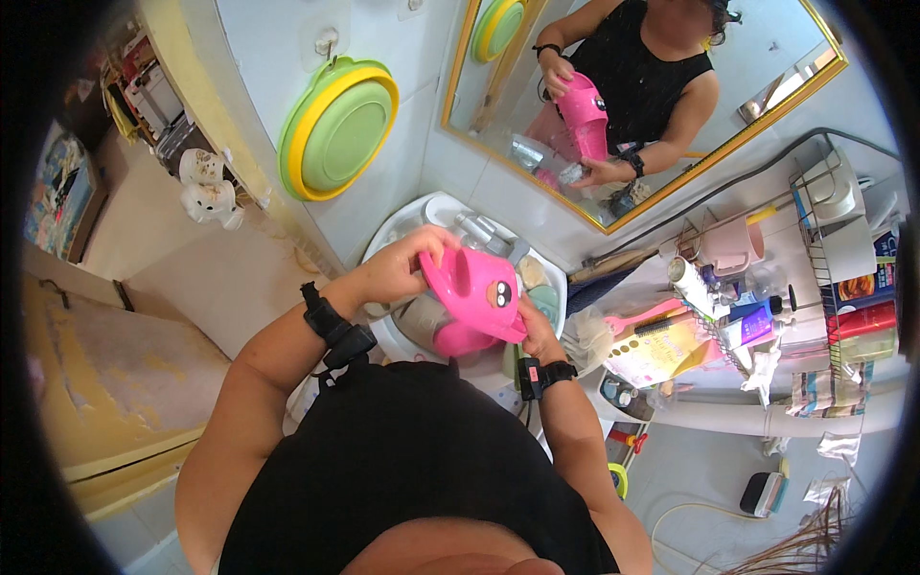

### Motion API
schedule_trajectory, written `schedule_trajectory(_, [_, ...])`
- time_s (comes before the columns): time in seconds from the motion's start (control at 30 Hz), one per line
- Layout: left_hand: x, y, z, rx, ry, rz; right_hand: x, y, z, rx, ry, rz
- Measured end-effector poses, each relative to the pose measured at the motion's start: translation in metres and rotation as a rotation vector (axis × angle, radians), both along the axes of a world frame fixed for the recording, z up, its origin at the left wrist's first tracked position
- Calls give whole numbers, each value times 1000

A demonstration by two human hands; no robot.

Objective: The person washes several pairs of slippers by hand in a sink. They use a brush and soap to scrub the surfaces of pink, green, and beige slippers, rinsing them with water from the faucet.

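Note:
A wet-looking pink slide slipper [483,291] with a cartoon face on its strap is held tilted over a white washbasin [388,224]. My left hand [404,267] grips one end of the slipper, thumb on the sole side. At the other end, my right hand [540,332] holds the edge from below; its fingertips are partly hidden. A second pink item [466,341], likely the matching slipper, lies lower in the basin beneath it. Behind the slipper stands a grey metal faucet [483,231].
A gold-framed mirror [647,108] above reflects the hands and slipper. Green and yellow collapsible basins [345,129] hang on the left wall. A white mesh bath puff [586,338] hangs to the right, near a crowded wire rack [812,215] of toiletries. An open doorway lies left.

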State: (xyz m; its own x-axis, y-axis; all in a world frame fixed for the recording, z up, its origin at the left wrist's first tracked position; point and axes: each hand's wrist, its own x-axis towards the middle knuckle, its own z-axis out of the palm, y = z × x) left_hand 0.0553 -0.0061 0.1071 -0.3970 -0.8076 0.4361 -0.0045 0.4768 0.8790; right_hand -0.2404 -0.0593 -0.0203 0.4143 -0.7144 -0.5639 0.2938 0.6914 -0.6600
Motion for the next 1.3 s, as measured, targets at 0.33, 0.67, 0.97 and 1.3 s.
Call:
schedule_trajectory(0.33, [4, 8, -12, 487, 264, 357, 20, 15, 77, -445, 46, -277])
schedule_trajectory(0.67, [9, -10, -45, 394, 159, 907, 23, 42, 115, -741, 275, -90])
schedule_trajectory(0.97, [24, -14, -58, 348, 291, 647, 22, 50, 132, -873, 441, -147])
schedule_trajectory(1.3, [15, -2, -36, 771, 493, 56, 12, 53, 143, -1191, 731, -92])
